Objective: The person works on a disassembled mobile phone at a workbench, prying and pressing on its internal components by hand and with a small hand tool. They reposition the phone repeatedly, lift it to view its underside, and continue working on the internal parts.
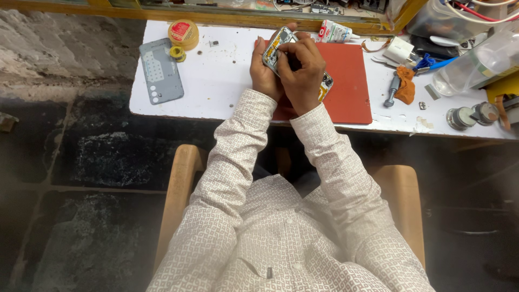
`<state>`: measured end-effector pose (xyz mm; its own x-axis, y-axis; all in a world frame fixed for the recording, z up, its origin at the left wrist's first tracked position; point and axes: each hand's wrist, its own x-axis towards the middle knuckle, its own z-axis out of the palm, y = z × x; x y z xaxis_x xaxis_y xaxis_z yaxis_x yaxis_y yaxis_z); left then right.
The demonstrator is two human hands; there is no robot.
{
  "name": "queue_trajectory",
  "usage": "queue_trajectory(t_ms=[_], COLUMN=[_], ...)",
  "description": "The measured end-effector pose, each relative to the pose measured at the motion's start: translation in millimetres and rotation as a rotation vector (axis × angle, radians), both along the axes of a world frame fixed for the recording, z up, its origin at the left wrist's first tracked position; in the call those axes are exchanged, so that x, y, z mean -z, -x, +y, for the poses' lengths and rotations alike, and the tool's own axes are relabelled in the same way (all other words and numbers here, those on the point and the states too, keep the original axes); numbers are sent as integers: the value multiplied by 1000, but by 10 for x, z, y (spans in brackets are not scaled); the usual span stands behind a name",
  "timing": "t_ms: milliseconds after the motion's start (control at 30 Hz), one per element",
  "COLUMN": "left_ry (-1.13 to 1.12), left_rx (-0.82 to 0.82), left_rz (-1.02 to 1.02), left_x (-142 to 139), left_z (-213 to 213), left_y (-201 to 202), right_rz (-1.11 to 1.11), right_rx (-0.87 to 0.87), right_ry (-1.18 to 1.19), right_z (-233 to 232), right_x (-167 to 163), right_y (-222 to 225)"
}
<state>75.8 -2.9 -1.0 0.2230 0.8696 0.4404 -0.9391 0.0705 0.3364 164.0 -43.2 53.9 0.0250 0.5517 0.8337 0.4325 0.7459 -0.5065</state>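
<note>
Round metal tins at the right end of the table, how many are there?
2: one round tin near the table's front edge, the other tin just right of it, almost touching. Clutter behind may hide more.

Red mat [351, 81], white table [227, 81], grey phone cover [160, 70], white diamond-patterned shirt [281, 232]

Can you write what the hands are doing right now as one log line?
left hand: holds opened phone | right hand: fingers on phone's insides | under: red mat | nearby: grey back cover
</note>
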Motion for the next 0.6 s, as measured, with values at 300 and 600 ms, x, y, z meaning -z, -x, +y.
queue_trajectory(t_ms=[300,600], left_ry=[-55,-37], left_rx=[40,19], left_rz=[-42,-56], left_x=[11,63], left_z=[-18,41], left_y=[-54,-90], right_rz=[-124,-120], right_rx=[57,-68], right_ry=[-64,36], right_z=[-54,-63], right_x=[-22,-114], right_y=[-4,-90])
